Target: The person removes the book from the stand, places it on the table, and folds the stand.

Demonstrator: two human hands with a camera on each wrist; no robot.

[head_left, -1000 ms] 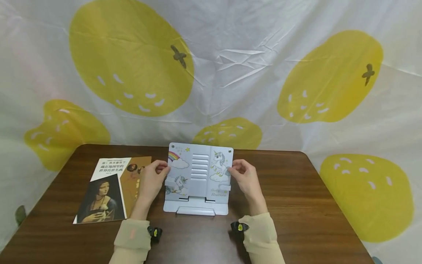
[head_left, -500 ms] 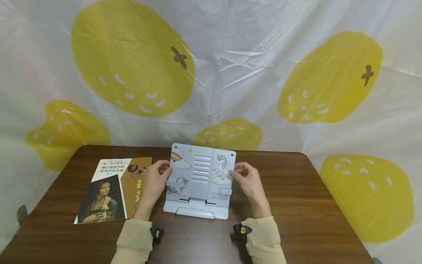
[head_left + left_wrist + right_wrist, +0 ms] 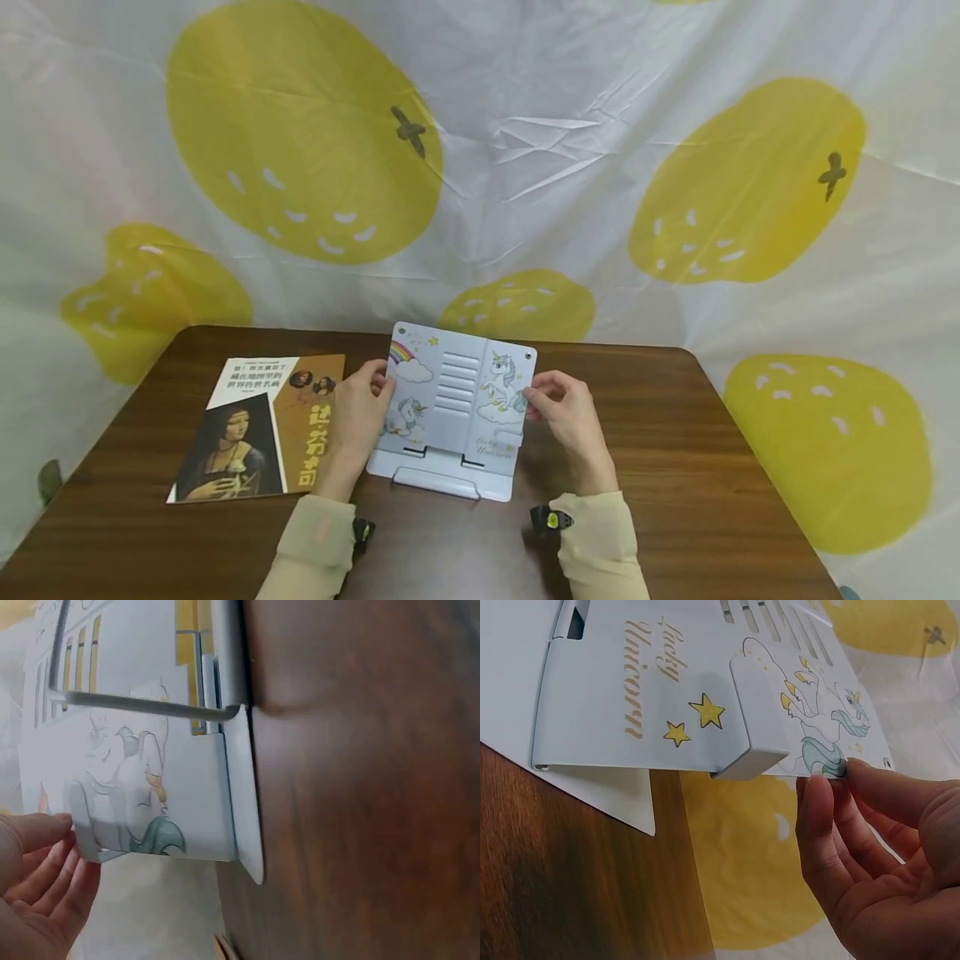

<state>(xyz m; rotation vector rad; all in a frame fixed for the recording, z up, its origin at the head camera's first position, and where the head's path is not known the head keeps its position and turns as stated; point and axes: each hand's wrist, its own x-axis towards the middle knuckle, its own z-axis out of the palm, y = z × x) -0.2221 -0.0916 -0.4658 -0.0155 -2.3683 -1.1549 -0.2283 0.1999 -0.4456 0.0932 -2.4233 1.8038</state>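
A white book stand (image 3: 452, 433) with unicorns, a rainbow and slots in its back panel stands tilted on the table, turned slightly. My left hand (image 3: 362, 410) holds its left edge; in the left wrist view the thumb of that hand (image 3: 49, 877) lies by a small side clip (image 3: 82, 821). At the opposite edge, my right hand (image 3: 572, 417) pinches the panel between thumb and fingers. The right wrist view shows that hand (image 3: 885, 847) gripping beside the unicorn's tail, above the right clip (image 3: 761, 724). Fingertips behind the panel are partly hidden.
A book (image 3: 240, 442) with a portrait on its cover lies flat on the brown wooden table (image 3: 675, 467), left of my left forearm, which is close to it. Behind the table hangs a white curtain (image 3: 525, 208) printed with yellow fruit.
The book stand has turned a little, its right side coming nearer to me. Both hands have moved along with it, keeping their hold on the two edges.
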